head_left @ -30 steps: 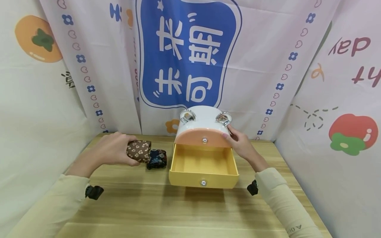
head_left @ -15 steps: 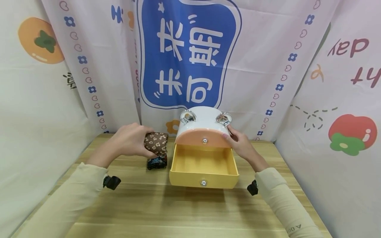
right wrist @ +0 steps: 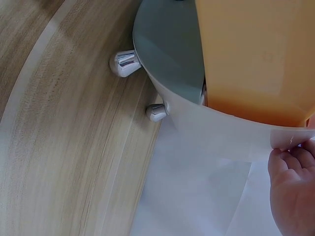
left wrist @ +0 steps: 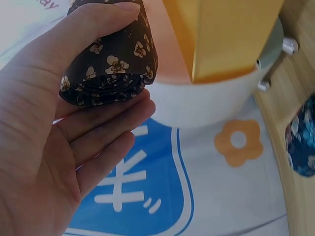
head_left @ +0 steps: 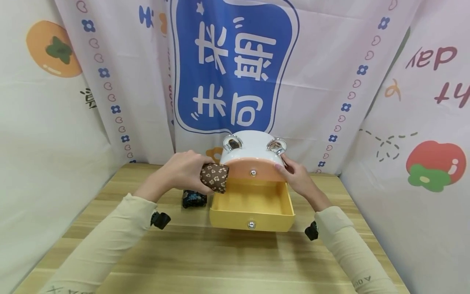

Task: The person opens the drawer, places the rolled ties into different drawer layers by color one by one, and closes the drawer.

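My left hand (head_left: 185, 169) holds a rolled-up brown cloth (head_left: 214, 178) with pale flowers, over the left edge of a pulled-out yellow drawer (head_left: 253, 225). In the left wrist view, thumb and fingers pinch the roll (left wrist: 113, 61), whose coiled end shows. The drawer belongs to a small rounded white drawer cabinet (head_left: 251, 143) with silver ring ears and an orange upper drawer (head_left: 238, 169). At the cabinet's right side, my right hand (head_left: 300, 179) grips its edge, thumb at the front. In the right wrist view its fingers bend at the white shell (right wrist: 216, 132).
A second rolled cloth (head_left: 194, 199), dark with blue flowers, lies on the wooden table (head_left: 205, 265) left of the drawer, partly behind the left hand. Printed curtains (head_left: 315, 94) enclose the table at the back and sides. Silver feet (right wrist: 125, 64) stick out beneath the cabinet.
My left hand has carried the brown cloth roll rightward, past the dark cloth roll and over the drawer's left edge. My right hand stays on the cabinet.
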{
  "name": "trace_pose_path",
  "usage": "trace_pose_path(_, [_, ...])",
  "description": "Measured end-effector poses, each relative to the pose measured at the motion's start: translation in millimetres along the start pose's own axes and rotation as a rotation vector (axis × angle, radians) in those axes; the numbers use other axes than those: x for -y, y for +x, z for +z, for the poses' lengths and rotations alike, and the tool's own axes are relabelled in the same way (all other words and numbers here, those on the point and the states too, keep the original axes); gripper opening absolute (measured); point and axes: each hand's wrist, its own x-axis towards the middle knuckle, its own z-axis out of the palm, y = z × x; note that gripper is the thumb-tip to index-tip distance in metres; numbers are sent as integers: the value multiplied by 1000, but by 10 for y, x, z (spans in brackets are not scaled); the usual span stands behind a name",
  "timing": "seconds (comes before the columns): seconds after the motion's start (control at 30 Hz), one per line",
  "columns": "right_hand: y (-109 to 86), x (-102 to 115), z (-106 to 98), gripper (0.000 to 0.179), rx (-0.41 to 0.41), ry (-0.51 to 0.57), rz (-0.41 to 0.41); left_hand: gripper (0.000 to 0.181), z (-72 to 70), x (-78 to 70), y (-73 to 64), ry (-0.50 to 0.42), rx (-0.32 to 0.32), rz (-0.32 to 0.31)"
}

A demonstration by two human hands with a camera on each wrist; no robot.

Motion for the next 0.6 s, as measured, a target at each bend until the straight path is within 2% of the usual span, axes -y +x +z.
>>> trace_pose_path(0.23, [17,-21,8,88,-6,-1,-5,63,95,-166,129,-29,24,26])
trace_pose_path(0.6, [15,-25,-1,85,-17,-3,-12,75,255,-334,267,-9,62,43])
